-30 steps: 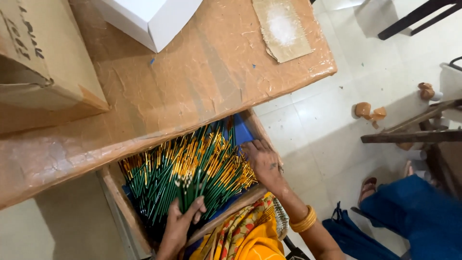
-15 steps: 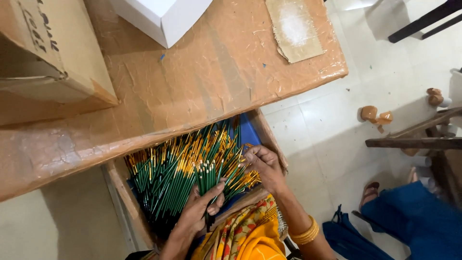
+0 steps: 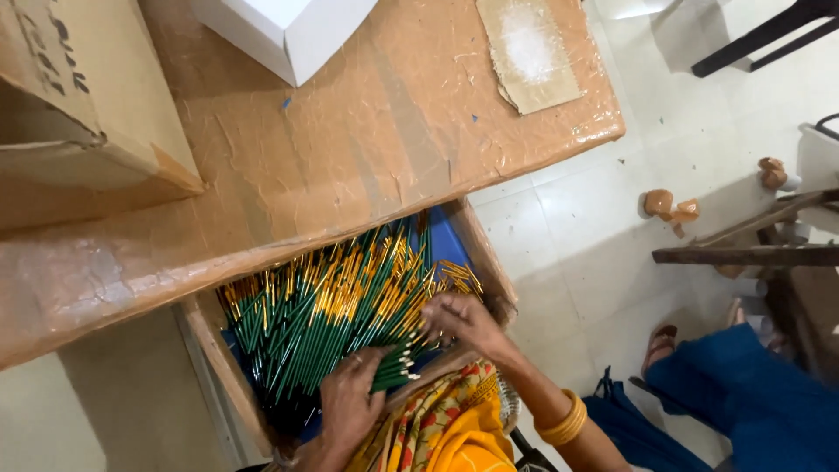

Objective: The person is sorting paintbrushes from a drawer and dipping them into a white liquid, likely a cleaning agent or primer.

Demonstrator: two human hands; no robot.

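1. A heap of green-and-yellow pencils (image 3: 336, 306) fills an open wooden tray (image 3: 223, 367) with a blue lining (image 3: 446, 245); the tray sits below the near edge of the table, partly tucked under it.
2. The left hand (image 3: 350, 404) lies palm down on the near side of the heap, fingers (image 3: 371, 360) curled over a bunch of pencils whose pale ends jut out to the right — it presses on them, but whether it truly grips them I cannot tell.
3. The right hand (image 3: 463, 319) rests on the right part of the heap, fingers spread and bent against the pencils; it touches them, and a firm grasp cannot be made out because the hand is slightly blurred.
4. A yellow bangle (image 3: 564, 424) circles the right forearm, and yellow patterned cloth (image 3: 450, 428) shows between the two arms.
5. The table (image 3: 350, 166) is covered in wrinkled brown tape or film. On it stand a brown cardboard box (image 3: 79, 114) at the left, a white box (image 3: 284, 31) at the top edge, and a flat scrap of cardboard (image 3: 529, 52) near the right corner.
6. To the right — on the pale tiled floor (image 3: 577, 245) — someone else in blue clothing (image 3: 752, 393) sits, a sandalled foot (image 3: 660, 345) showing.
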